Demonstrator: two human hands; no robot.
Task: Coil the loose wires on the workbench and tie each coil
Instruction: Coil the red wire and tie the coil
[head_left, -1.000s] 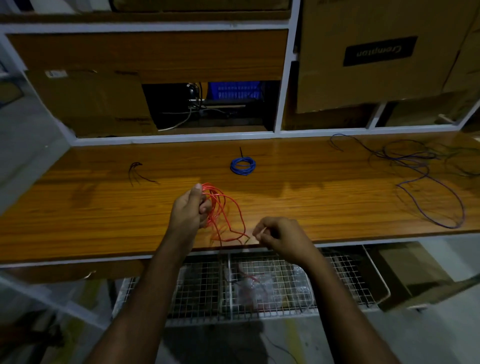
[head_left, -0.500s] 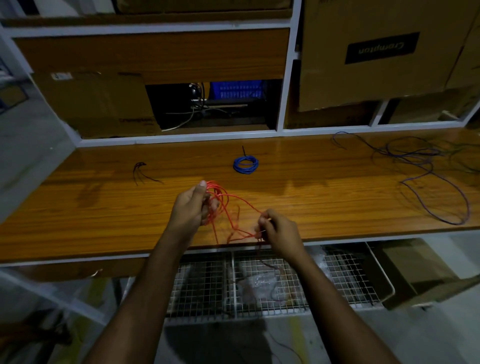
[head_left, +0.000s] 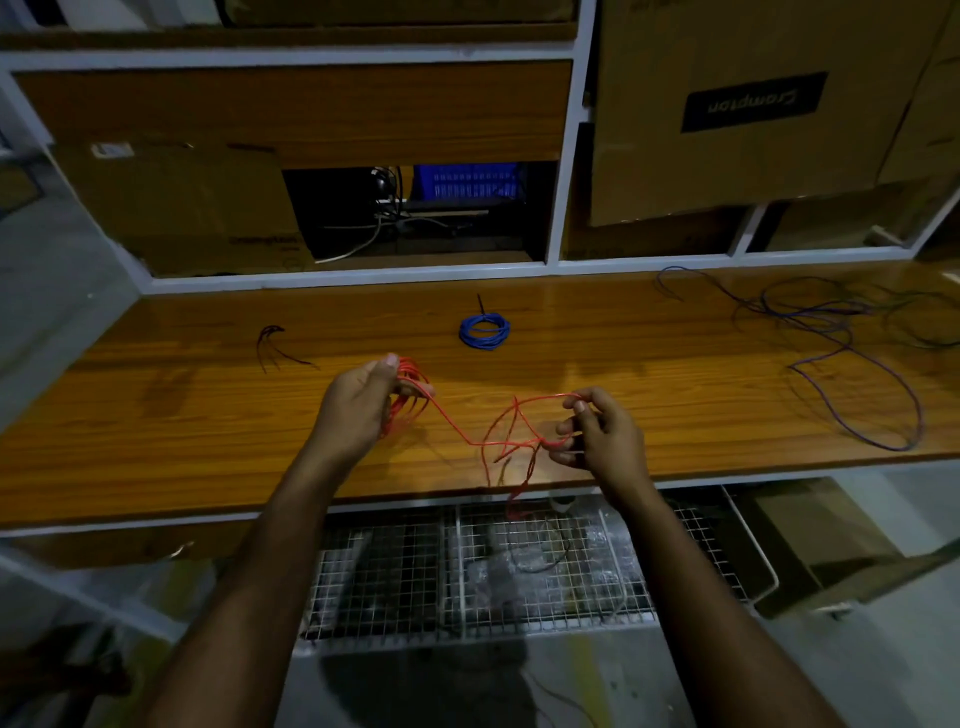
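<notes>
Coiling in progress on item one, the red wire (head_left: 452, 426), held above the near half of the workbench (head_left: 156, 415). Left hand (head_left: 358, 410): fingers and thumb curled round a bunch of finished red loops. Right hand (head_left: 597, 441): fingertips pinching the slack part of the same wire, with a kinked loop standing up just beside them. Between the hands the wire runs left to right, sagging downward from the left-hand bundle to a low point before rising to the right hand; its free tail hangs over the bench's front edge toward the wire-mesh rack (head_left: 519, 571) below. Handling, by judgement: thin, light, limp, with some springiness that holds kinks, so loops will likely open unless kept pinched; best taken at the gathered side of the bundle, with the feed drawn through the other hand's fingertips. Item two: blue coil (head_left: 484, 331), flat on the bench farther back, seemingly bound already by a dark tie. Item three: loose purple and dark wires (head_left: 852, 364), sprawled at the bench's right end, uncoiled. Item four: small black strands (head_left: 275, 345), left of centre.
</notes>
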